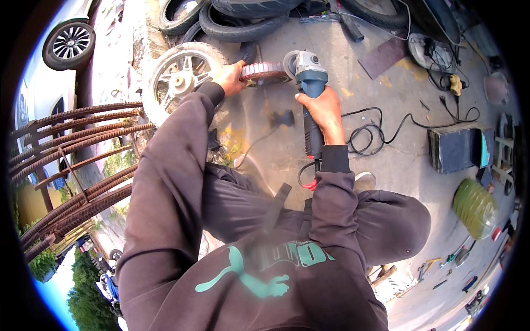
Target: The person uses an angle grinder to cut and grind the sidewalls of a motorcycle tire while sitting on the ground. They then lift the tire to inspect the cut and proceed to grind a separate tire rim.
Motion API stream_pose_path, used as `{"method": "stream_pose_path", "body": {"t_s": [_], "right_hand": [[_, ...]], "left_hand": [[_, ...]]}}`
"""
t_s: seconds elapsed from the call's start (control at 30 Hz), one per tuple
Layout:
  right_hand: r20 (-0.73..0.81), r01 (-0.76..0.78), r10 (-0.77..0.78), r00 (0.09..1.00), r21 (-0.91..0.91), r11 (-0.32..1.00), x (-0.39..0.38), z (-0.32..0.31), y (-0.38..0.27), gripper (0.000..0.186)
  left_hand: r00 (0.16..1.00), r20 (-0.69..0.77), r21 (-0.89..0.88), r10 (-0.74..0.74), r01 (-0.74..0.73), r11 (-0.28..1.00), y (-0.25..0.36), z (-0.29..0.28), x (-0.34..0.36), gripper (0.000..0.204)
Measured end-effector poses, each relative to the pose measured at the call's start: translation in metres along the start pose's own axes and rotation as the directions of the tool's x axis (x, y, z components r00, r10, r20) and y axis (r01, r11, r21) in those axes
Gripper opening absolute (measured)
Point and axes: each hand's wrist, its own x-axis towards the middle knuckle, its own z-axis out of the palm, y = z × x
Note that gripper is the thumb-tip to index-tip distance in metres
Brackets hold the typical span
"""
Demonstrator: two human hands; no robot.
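Observation:
My right hand [326, 113] is wrapped round the body of a blue angle grinder [311, 84] with a grey metal head. The grinder's disc [290, 64] is at the right end of a round, rust-red part with pale segments along its rim [265, 70]; whether it touches cannot be made out. My left hand [232, 79] grips the left end of that part, its fingers partly hidden. Just left of this hand, a pale spoked wheel [179, 81] leans near the bars. From the grinder's rear a black cable [381, 132] runs off to the right in loops.
Several black tyres [243, 25] are piled at the far side. Bent rusty rebar [83, 143] stands at left, with a parked car [44, 105] beyond it. At right are a dark open box [458, 148], a large plastic bottle of yellowish liquid [473, 209] and scattered tools [461, 256].

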Motion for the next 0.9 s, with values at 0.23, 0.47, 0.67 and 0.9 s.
{"method": "stream_pose_path", "body": {"t_s": [0.23,0.47,0.67,0.9], "right_hand": [[0.031,-0.075,0.074,0.997,0.031,0.997,-0.003,-0.001,-0.005,0.062],[0.056,-0.028,0.024,0.998,0.071,0.997,-0.008,0.001,-0.004,0.061],[0.018,-0.096,0.095,0.995,0.046,0.994,-0.001,-0.002,0.004,0.063],[0.019,0.022,-0.021,1.0,-0.05,0.999,-0.014,-0.001,-0.014,0.064]], "left_hand": [[1.0,0.004,-0.003,-0.027,0.027,1.0,0.01,-0.004,0.002,0.039],[0.999,0.04,0.033,-0.021,0.02,0.999,0.003,-0.002,0.005,0.045],[1.0,0.027,0.038,-0.011,0.01,0.999,0.005,-0.002,0.004,0.044],[0.998,0.046,0.083,-0.031,0.027,0.996,0.024,-0.009,0.003,0.043]]}}
